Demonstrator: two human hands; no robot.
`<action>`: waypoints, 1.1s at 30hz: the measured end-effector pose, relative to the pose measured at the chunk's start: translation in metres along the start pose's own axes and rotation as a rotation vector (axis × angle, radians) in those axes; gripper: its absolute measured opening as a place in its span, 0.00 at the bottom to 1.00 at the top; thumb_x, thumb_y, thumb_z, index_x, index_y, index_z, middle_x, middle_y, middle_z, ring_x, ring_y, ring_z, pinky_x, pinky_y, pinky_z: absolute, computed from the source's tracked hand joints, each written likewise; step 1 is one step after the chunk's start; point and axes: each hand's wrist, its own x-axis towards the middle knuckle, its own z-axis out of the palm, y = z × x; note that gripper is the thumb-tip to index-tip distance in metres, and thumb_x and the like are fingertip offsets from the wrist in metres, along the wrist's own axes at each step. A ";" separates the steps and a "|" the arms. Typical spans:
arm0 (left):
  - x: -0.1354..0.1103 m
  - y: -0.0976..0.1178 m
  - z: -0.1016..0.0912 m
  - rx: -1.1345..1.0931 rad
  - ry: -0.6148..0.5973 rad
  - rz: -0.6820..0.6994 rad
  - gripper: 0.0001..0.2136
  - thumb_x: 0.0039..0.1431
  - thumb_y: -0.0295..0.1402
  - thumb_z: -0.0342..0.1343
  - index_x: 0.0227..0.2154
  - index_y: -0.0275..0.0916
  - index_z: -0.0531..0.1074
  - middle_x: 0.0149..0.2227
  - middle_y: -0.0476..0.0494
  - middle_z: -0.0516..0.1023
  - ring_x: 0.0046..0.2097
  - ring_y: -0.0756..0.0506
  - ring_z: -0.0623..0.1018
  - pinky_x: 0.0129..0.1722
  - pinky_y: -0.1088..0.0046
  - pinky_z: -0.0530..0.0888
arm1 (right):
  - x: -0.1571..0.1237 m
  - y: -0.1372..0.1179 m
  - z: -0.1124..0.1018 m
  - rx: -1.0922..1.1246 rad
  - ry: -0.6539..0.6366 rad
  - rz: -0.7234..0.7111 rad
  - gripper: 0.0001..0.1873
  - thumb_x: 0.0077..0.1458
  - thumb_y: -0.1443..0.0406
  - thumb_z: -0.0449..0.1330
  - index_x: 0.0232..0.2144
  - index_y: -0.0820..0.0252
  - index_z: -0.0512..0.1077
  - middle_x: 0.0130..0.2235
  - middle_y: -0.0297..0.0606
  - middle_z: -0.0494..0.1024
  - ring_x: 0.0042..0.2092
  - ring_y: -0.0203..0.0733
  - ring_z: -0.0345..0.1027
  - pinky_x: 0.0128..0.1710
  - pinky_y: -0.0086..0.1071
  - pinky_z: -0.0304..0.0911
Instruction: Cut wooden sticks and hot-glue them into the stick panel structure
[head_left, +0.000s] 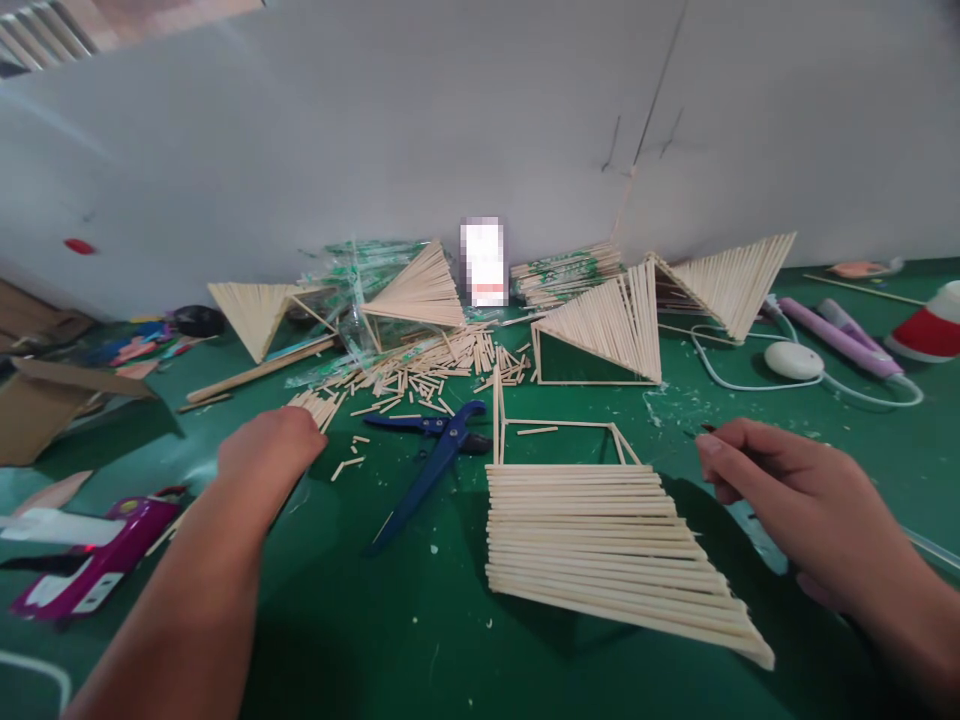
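In the head view my left hand (271,450) is closed at the left, over a bundle of thin wooden sticks (319,408). Its fingertips are hidden, so I cannot tell what they grip. My right hand (787,500) is pinched closed at the right; a small dark tip shows at its fingers, too small to name. Between the hands stands a wooden stick frame (559,423), its near side covered by a slatted panel (592,540) of sticks laid side by side. A blue cutter (427,465) lies left of it, apart from both hands.
Short cut sticks (427,375) are strewn behind the cutter. Several finished-looking stick models, one a slatted shape (607,325), stand along the wall. A magenta glue gun (105,560) and cardboard box (67,405) lie left; a purple device (836,335) and red-white bottle (930,325) are right.
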 end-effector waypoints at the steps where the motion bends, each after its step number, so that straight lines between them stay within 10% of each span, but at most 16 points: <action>1: -0.001 0.000 0.000 -0.001 0.001 0.015 0.09 0.45 0.35 0.54 0.21 0.38 0.77 0.22 0.42 0.78 0.21 0.49 0.71 0.22 0.75 0.61 | -0.001 0.000 0.000 -0.002 -0.005 -0.008 0.20 0.56 0.49 0.53 0.20 0.54 0.66 0.19 0.32 0.71 0.22 0.40 0.61 0.23 0.32 0.54; 8: -0.004 0.006 0.000 -0.007 0.019 0.034 0.09 0.48 0.36 0.54 0.24 0.41 0.78 0.24 0.45 0.77 0.22 0.48 0.71 0.22 0.76 0.60 | -0.002 -0.001 0.000 -0.029 -0.009 -0.018 0.20 0.57 0.50 0.52 0.21 0.54 0.66 0.20 0.32 0.71 0.23 0.40 0.62 0.23 0.32 0.54; 13: -0.012 0.026 -0.020 -0.021 0.121 -0.040 0.19 0.54 0.38 0.52 0.47 0.41 0.74 0.30 0.44 0.78 0.27 0.45 0.74 0.25 0.73 0.64 | -0.003 -0.004 -0.001 -0.023 -0.022 -0.041 0.20 0.58 0.49 0.52 0.21 0.54 0.66 0.20 0.32 0.70 0.24 0.40 0.62 0.26 0.33 0.54; 17: -0.035 0.040 -0.033 -0.133 0.592 -0.014 0.20 0.59 0.36 0.50 0.53 0.34 0.70 0.36 0.43 0.76 0.38 0.43 0.75 0.41 0.67 0.72 | -0.004 -0.004 0.001 0.006 -0.002 -0.048 0.20 0.58 0.50 0.53 0.21 0.54 0.67 0.20 0.32 0.70 0.23 0.40 0.61 0.25 0.33 0.53; 22: -0.053 0.064 -0.024 -0.332 1.180 0.487 0.12 0.49 0.25 0.60 0.39 0.36 0.76 0.32 0.45 0.80 0.34 0.46 0.77 0.37 0.69 0.74 | 0.000 0.007 0.003 0.010 -0.002 -0.128 0.22 0.56 0.46 0.53 0.22 0.54 0.69 0.20 0.32 0.71 0.23 0.40 0.62 0.23 0.32 0.54; 27: -0.056 0.097 -0.015 -0.943 1.340 0.637 0.10 0.39 0.19 0.62 0.27 0.35 0.74 0.27 0.48 0.77 0.29 0.47 0.78 0.28 0.69 0.74 | 0.001 0.011 0.003 0.028 0.026 -0.189 0.22 0.57 0.46 0.52 0.24 0.54 0.70 0.21 0.31 0.72 0.23 0.40 0.65 0.24 0.32 0.56; 30: -0.062 0.110 -0.016 -1.464 1.168 0.412 0.06 0.42 0.21 0.62 0.26 0.34 0.73 0.25 0.49 0.76 0.26 0.48 0.76 0.22 0.71 0.71 | 0.000 0.008 0.003 0.044 0.026 -0.187 0.21 0.58 0.47 0.53 0.25 0.54 0.71 0.21 0.31 0.73 0.24 0.39 0.65 0.24 0.32 0.57; 33: -0.071 0.120 -0.016 -1.877 0.584 0.233 0.05 0.46 0.23 0.63 0.27 0.35 0.73 0.28 0.48 0.78 0.21 0.53 0.73 0.19 0.76 0.68 | 0.000 0.008 0.005 0.098 0.032 -0.164 0.16 0.56 0.49 0.57 0.31 0.54 0.73 0.24 0.32 0.75 0.26 0.40 0.68 0.25 0.32 0.61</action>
